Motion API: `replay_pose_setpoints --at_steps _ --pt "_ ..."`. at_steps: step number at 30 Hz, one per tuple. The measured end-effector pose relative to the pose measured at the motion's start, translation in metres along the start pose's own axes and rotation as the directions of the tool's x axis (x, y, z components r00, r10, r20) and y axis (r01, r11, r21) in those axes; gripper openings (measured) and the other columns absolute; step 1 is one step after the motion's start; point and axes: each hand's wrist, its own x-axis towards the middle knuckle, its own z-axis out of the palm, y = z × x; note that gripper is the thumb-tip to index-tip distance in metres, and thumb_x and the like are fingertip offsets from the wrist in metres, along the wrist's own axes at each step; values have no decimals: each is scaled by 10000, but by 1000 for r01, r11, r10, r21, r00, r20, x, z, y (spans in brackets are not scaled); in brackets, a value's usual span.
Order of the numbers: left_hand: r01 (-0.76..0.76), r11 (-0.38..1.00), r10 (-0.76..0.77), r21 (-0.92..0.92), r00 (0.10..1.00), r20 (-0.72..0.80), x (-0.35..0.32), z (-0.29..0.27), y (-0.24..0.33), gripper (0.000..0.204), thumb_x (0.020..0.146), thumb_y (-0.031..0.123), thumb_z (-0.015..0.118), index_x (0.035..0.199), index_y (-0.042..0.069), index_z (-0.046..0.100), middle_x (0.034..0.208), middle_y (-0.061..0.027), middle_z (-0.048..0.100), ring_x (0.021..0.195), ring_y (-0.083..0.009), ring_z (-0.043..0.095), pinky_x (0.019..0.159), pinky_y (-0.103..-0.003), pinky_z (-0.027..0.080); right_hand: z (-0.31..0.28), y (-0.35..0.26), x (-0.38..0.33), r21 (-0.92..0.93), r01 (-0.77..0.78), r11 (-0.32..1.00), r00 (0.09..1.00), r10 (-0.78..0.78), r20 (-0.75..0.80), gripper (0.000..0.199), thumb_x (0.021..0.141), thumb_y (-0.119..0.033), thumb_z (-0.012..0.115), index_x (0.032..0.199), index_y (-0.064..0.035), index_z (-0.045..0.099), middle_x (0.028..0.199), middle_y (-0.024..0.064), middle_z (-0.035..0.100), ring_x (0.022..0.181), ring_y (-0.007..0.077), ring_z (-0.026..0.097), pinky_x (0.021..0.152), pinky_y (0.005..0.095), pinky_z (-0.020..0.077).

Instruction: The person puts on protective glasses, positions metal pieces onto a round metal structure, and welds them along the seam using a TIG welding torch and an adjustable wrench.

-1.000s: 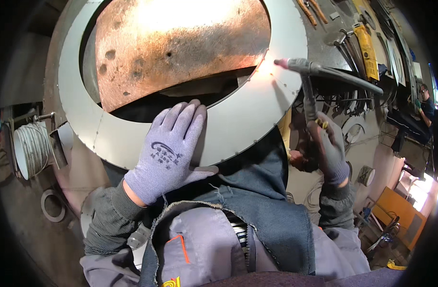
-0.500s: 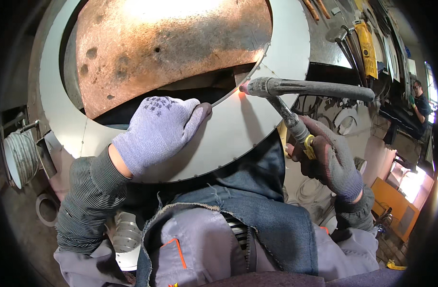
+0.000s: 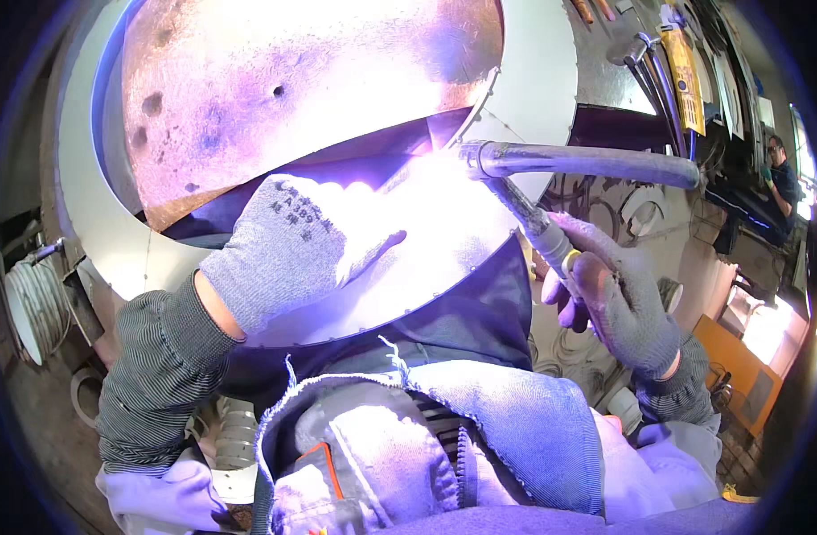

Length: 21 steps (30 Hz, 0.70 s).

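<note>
My right hand (image 3: pixel 618 303), in a grey glove, is closed around the handle of a welding torch (image 3: pixel 537 218). The torch's head points left at the inner edge of a pale metal ring (image 3: pixel 373 312), where a bright arc (image 3: pixel 431 183) glows white. My left hand (image 3: pixel 279 254), in a light grey glove, rests on the ring's near side, just left of the arc. Its thumb lies stretched out across the flat metal, apart from the other fingers. Glare washes out those fingertips near the inner edge. Inside the ring's opening lies a copper-coloured plate (image 3: pixel 292 116) with dark spots.
A yellow power tool (image 3: pixel 683 85) and hammer-like tools (image 3: pixel 642 55) lie at the upper right. A white cable reel (image 3: pixel 38 303) stands at the far left. A blue denim apron (image 3: pixel 515 428) covers my lap. Another person (image 3: pixel 783 178) is at the far right.
The small orange glow at the torch tip has become a blinding arc with violet light all round. My left thumb has moved down and away from the inner edge, spread from the fingers.
</note>
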Motion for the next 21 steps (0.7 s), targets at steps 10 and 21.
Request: replay_pose_setpoints --at_steps 10,21 --pt "196 976 -190 -93 980 66 3 -3 2 368 951 383 590 795 51 562 661 -163 582 652 -370 609 599 -466 443 8 8 -4 229 -65 971 998 69 -11 751 1009 -583 435 1459 18 423 864 63 649 647 79 607 584 230 493" --pt "418 710 -194 -566 889 414 -1 -12 -23 513 824 449 785 968 -6 600 702 -133 598 647 -245 593 626 -373 467 15 4 -12 131 -84 988 996 81 26 549 1058 -386 408 1408 30 489 837 75 660 731 94 580 694 273 478"
